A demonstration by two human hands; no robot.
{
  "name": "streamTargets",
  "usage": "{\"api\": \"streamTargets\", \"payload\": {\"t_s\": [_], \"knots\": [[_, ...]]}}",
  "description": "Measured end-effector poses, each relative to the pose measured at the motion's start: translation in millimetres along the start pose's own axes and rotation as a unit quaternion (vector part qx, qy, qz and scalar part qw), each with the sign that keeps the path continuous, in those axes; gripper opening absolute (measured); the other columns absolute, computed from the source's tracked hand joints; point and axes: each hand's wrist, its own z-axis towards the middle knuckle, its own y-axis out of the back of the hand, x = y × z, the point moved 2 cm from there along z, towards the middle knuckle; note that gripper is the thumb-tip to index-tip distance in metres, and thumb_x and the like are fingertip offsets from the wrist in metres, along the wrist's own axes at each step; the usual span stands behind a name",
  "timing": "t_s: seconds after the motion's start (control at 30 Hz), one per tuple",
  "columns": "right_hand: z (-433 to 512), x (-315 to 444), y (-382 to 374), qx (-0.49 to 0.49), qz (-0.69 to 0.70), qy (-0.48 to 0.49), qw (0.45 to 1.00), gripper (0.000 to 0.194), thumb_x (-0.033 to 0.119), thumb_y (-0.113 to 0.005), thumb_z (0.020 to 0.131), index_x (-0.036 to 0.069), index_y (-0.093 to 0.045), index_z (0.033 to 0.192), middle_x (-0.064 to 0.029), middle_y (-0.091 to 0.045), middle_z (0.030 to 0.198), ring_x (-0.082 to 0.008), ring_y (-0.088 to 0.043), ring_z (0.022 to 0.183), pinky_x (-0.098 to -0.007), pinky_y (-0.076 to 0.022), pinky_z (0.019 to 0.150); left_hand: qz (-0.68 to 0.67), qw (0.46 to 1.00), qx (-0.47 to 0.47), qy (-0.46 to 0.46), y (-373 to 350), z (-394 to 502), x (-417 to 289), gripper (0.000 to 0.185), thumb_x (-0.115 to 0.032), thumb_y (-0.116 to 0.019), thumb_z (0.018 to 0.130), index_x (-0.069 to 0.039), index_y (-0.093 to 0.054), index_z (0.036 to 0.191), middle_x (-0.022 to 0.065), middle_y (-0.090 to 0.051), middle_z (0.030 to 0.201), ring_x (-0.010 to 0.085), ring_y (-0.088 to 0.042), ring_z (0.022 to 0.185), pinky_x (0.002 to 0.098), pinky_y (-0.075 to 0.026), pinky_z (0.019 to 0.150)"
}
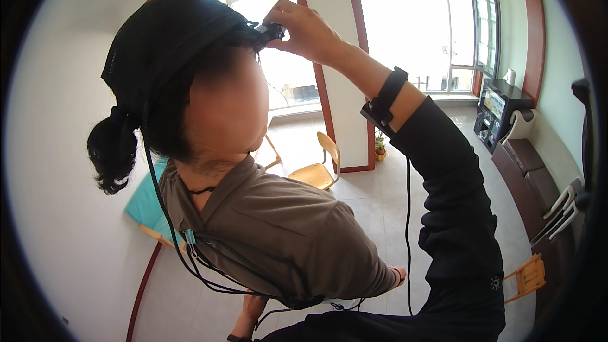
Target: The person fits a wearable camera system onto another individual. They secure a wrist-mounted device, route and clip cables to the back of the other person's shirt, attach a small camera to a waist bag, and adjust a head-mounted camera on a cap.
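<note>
My right hand (304, 33) reaches up in a black sleeve and pinches a small black camera (274, 32) between thumb and fingers. The camera sits at the front of the black cap (166, 33) on another person's head. A black strap with a device (387, 97) is fastened around my right forearm. Low in the picture, what looks like my left hand (252, 306) is by the person's brown jacket (285, 228); its fingers are hidden. Black cables (209, 282) run from the cap down to a black bag (299, 301) against the jacket. A light-blue clip (189, 236) holds cables at the jacket.
The person's own hand (400, 275) hangs beyond the jacket. A wooden chair (316, 175) and a potted plant (380, 147) stand near a pillar (349, 104). At right are a brown sofa (527, 161), a folding stool (525, 278) and a black cabinet (501, 109). One black cable (408, 228) hangs below my forearm.
</note>
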Motion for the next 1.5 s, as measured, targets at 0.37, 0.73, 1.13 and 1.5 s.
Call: {"api": "streamTargets", "payload": {"t_s": [0.37, 0.73, 1.13, 1.5], "knots": [[1, -3, -2, 0.001, -0.001, 0.007, 1.000, 0.033, 0.012, -0.083, 0.077, 0.007, -0.066, 0.105, -0.0058, -0.062, 0.101, -0.0253, -0.065, 0.089, -0.0370, -0.0531, 0.080, 0.022, 0.999, -0.015, -0.020, 4, 1, -2, 0.020, -0.008, -0.069, 0.076, -0.006, -0.075, 0.095, 0.0155, -0.071, 0.096, 0.0377, -0.066, 0.094, 0.0469, -0.052, 0.085], [5, -2, -8, 0.001, -0.009, 0.009, 1.000, 0.034, 0.015, -0.083, 0.076, 0.007, -0.067, 0.105, -0.0062, -0.062, 0.102, -0.0267, -0.065, 0.090, -0.0377, -0.0528, 0.080, 0.034, 0.999, -0.020, -0.026, 4, 5, -1, 0.020, -0.007, -0.067, 0.076, -0.005, -0.075, 0.095, 0.0160, -0.071, 0.098, 0.0376, -0.065, 0.097, 0.0475, -0.051, 0.088], [5, -3, -7, 0.005, -0.010, 0.005, 1.000, 0.033, 0.014, -0.082, 0.077, 0.007, -0.068, 0.107, -0.0066, -0.063, 0.103, -0.0258, -0.067, 0.090, -0.0371, -0.0539, 0.080, 0.037, 0.999, -0.012, -0.014, -6, -2, 0, 0.022, -0.008, -0.069, 0.076, -0.007, -0.075, 0.096, 0.0141, -0.070, 0.101, 0.0372, -0.064, 0.101, 0.0472, -0.051, 0.090], [7, -2, -11, 0.003, -0.029, 0.021, 0.999, 0.034, 0.016, -0.084, 0.077, 0.005, -0.067, 0.105, -0.0092, -0.061, 0.101, -0.0277, -0.068, 0.088, -0.0372, -0.0548, 0.078, -0.010, 1.000, -0.012, 0.008, -8, -2, 7, 0.023, -0.008, -0.068, 0.076, -0.007, -0.074, 0.098, 0.0155, -0.070, 0.101, 0.0388, -0.063, 0.099, 0.0479, -0.051, 0.088]]}}
